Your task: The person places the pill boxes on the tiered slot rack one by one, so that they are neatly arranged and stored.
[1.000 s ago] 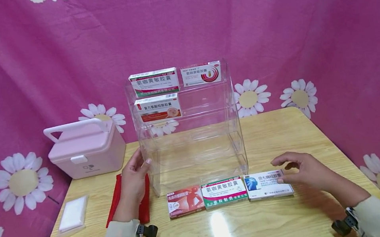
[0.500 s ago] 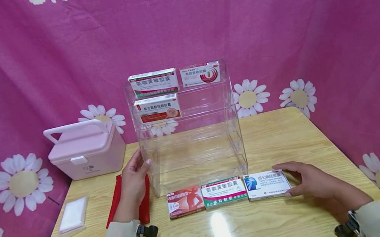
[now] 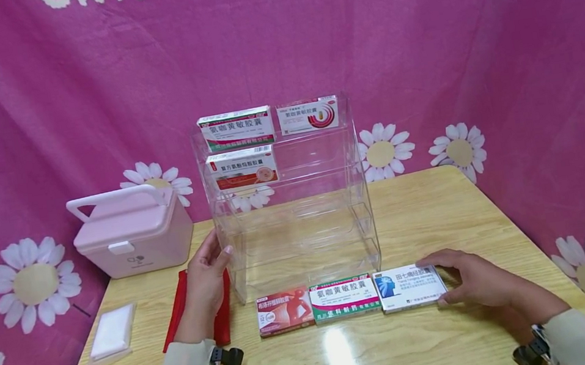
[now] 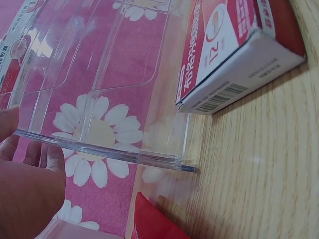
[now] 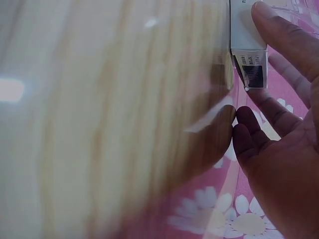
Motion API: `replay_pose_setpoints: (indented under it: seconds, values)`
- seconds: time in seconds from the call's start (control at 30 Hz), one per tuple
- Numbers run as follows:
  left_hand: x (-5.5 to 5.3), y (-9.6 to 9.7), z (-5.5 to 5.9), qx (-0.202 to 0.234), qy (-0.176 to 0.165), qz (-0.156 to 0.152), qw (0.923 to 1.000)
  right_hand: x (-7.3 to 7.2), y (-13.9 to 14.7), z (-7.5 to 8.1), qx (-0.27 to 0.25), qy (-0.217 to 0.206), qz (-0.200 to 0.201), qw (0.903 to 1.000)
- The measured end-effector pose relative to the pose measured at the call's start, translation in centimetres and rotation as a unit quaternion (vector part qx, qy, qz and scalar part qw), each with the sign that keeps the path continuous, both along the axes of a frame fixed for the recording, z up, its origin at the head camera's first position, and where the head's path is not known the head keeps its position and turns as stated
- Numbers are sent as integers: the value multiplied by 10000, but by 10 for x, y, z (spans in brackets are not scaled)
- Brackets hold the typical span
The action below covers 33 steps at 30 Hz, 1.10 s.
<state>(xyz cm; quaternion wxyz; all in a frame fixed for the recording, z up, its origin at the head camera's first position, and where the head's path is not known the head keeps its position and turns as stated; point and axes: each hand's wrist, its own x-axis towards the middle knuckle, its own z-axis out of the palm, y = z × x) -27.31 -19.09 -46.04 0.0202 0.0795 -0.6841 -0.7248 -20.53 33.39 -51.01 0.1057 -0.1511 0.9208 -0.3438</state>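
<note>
My left hand holds the left side panel of a clear acrylic display rack, thumb in front and fingers behind, as the left wrist view shows. At the rack's foot lie three medicine boxes in a row: a red one, a green-and-white one and a white one with a blue head picture. My right hand pinches the right end of that white medicine box between thumb and fingers. In the right wrist view the thumb lies on one edge of the white box.
Three more medicine boxes stand on the upper tiers, including an orange-and-white one. Left of the rack are a pink lidded case, a red cloth-like item and a white packet in clear plastic. A pink curtain hangs behind.
My right hand has come down from above the white medicine box and taken its right end. That box has shifted slightly left, against the green-and-white one. The left hand stays on the rack.
</note>
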Motion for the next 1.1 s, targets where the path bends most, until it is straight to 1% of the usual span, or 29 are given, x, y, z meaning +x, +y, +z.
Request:
replay_pose_setpoints:
  seconds: [0.23, 0.4, 0.5, 0.63, 0.77, 0.93, 1.1]
  values:
    - [-1, -1, -1, -48, 28, -31, 10000, 1, -2, 1, -112, -69, 5, 9999]
    - [0, 0, 0, -30, 33, -23, 10000, -2, 1, 1, -437, -141, 20, 9989]
    - [0, 0, 0, -16, 3, -13, 10000, -3, 3, 1, -656, -116, 41, 9978]
    - [-1, 0, 0, -34, -35, -4, 10000, -3, 4, 1, -803, -11, -15, 9968]
    - [-1, -1, 0, -34, -50, 7, 10000, -3, 5, 2, -925, 20, -221, 9955]
    - [-2, -2, -1, -41, -35, -18, 10000, -2, 10, 9, -1092, 32, -403, 9932]
    - [-1, -1, -1, -94, -11, -12, 10000, -4, 16, 21, -926, 395, -393, 9941]
